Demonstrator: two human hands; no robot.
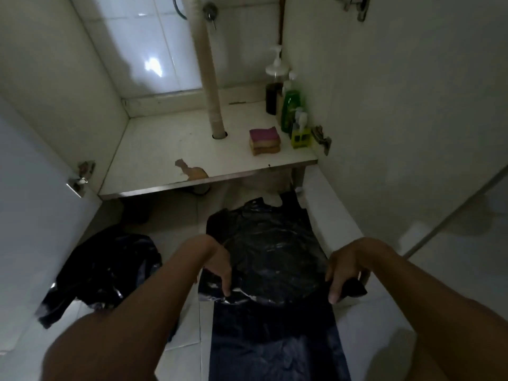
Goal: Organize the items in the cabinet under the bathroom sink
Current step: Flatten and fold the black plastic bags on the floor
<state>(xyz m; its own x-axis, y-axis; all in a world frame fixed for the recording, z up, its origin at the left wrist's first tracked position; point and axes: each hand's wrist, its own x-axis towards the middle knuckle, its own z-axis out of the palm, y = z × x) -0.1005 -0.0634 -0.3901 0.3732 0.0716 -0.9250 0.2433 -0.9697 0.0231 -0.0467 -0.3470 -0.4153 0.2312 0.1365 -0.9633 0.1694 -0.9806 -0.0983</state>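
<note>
A black plastic bag (270,254) lies spread flat on the tiled floor in front of the open cabinet. My left hand (217,264) pinches its near left edge, fingers pointing down. At the bag's near right corner my right hand (347,269) grips a fold of the plastic. A second crumpled black bag (107,268) lies on the floor to the left. On the cabinet shelf (170,149) a pink and yellow sponge stack (264,140) sits near the front right, with a dark pump bottle (275,89), a green bottle (291,110) and a small yellow-green bottle (301,134) along the right wall.
A white drain pipe (210,78) runs down through a hole in the shelf. Both cabinet doors stand open, the left door (33,204) and the right door (412,119), with metal hinges. The shelf's front edge has a chipped patch (192,171).
</note>
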